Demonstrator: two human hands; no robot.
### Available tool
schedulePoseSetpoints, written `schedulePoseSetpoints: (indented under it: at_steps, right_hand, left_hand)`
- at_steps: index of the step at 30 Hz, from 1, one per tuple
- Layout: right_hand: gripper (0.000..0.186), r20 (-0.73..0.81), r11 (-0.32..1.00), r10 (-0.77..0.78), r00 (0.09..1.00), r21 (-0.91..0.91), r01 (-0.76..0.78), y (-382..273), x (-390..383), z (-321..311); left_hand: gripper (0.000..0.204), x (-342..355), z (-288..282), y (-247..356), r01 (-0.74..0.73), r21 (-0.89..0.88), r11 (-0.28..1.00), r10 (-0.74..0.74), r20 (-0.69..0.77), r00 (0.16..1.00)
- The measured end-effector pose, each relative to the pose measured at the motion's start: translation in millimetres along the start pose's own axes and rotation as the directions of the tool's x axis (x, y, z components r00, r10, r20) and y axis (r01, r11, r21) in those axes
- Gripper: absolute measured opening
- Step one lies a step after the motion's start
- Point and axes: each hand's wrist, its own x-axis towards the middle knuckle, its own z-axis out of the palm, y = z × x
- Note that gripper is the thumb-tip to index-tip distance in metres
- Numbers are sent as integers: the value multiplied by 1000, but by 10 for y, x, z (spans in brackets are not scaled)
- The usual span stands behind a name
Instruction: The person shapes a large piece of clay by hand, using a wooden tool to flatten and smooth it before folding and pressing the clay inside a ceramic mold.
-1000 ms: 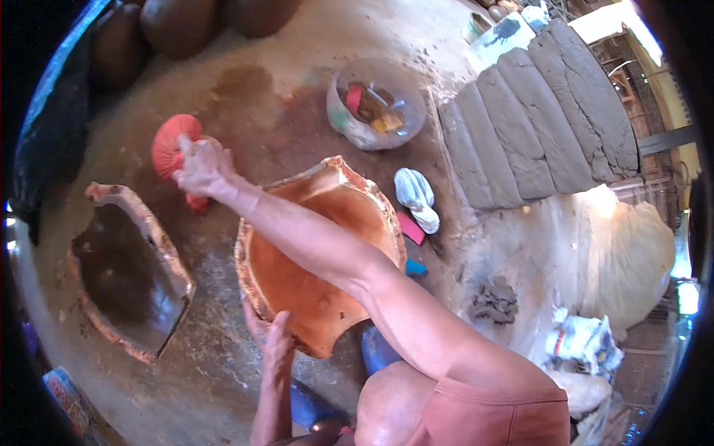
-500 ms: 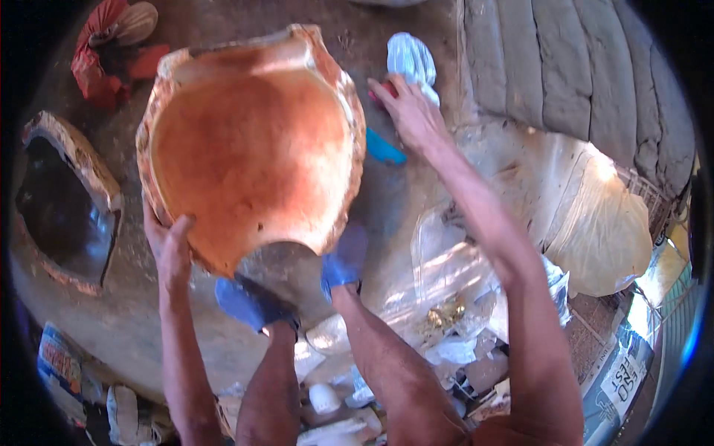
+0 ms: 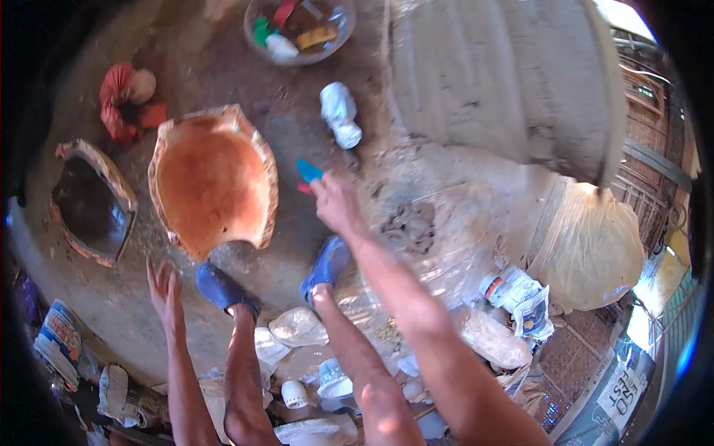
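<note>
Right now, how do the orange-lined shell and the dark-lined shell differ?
Colour: the orange-lined shell is warm orange-brown inside, while the dark-lined shell is nearly black with a shiny patch.
Size: the orange-lined shell looks wider in this view than the dark-lined shell.
Near end: the orange-lined shell has a curved notch; the dark-lined shell narrows to a corner.
Both lie on the floor with rough, uneven rims.
</note>
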Motion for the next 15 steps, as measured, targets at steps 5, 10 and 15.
schedulePoseSetpoints:
  at_steps: [5,10,15]
  right_hand:
    - [8,45,876,349,936,341,-343,-307,-839,-471]
    - [26,83,766,460,884,466,-442,-275,-1000,-1169]
    - [16,-75,817,411,908,471,-331,-67,-2,-1963]
  left_hand:
    - [70,-1230,412,688,74,3,997,-73,-95,993]
    - [47,-1912,1557,1869,60,-82,995,-46,166,985]
    - [35,-2055,2663,2213,74,-77,994,-41,365,930]
